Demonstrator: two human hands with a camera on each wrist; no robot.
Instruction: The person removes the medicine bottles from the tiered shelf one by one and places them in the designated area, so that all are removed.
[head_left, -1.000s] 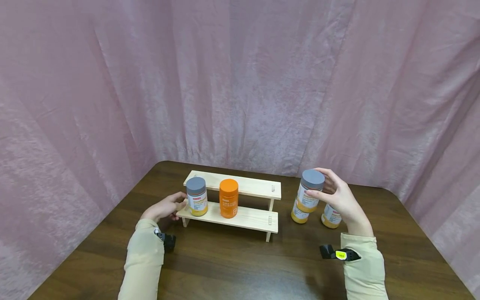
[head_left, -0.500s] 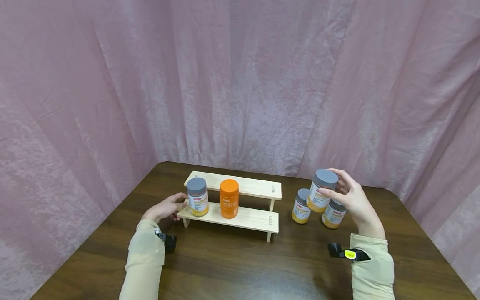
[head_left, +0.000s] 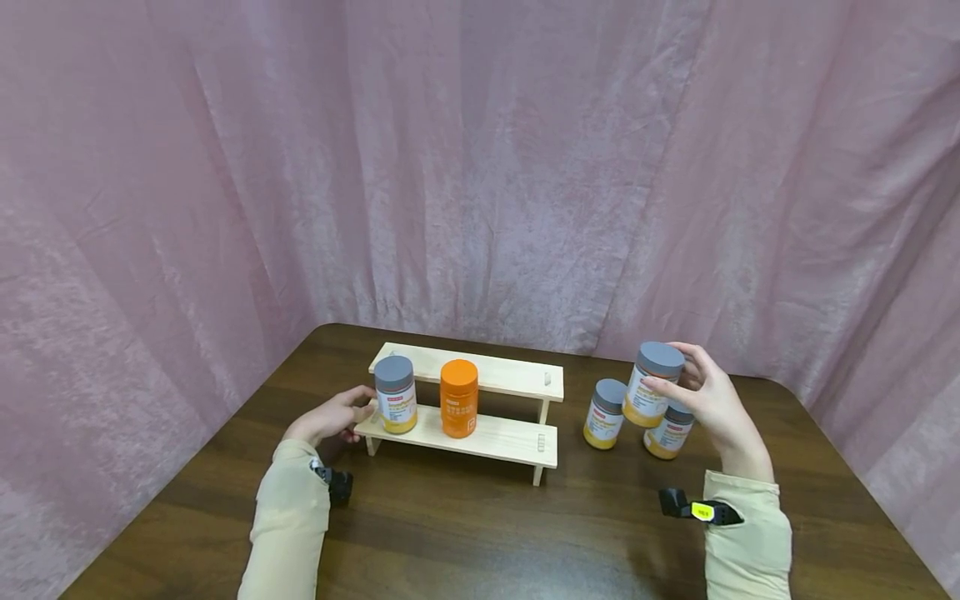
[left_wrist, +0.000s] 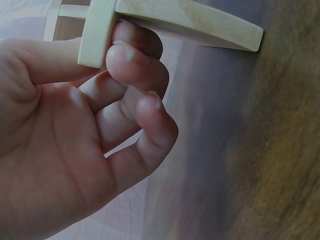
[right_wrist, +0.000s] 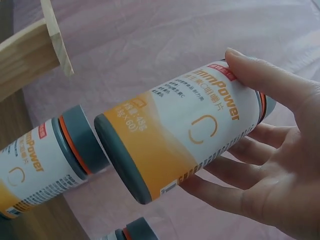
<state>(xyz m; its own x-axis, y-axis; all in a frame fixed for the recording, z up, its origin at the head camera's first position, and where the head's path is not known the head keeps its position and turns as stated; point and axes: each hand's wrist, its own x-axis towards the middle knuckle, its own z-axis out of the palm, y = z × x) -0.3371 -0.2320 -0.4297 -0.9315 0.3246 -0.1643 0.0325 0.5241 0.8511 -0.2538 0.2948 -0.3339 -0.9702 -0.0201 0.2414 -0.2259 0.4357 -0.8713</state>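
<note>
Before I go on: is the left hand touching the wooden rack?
Touching. The left wrist view shows the left hand pinching the wooden rack between thumb and fingers.

L forearm (head_left: 288, 521) reaches fwd; L hand (head_left: 330, 418) angles inward, pinching btwn L thumb (left_wrist: 55, 60) & bent L fingers (left_wrist: 137, 72), the lowest one in wrist view curled free of the pinch, palm showing. R forearm (head_left: 746, 533) also fwd, R hand (head_left: 708, 404) held up & tilted inward, gripping w/ R thumb (right_wrist: 265, 75) on 1 side, R fingers (right_wrist: 225, 190) opp., slight gaps btwn them. Hands well apart.
</note>
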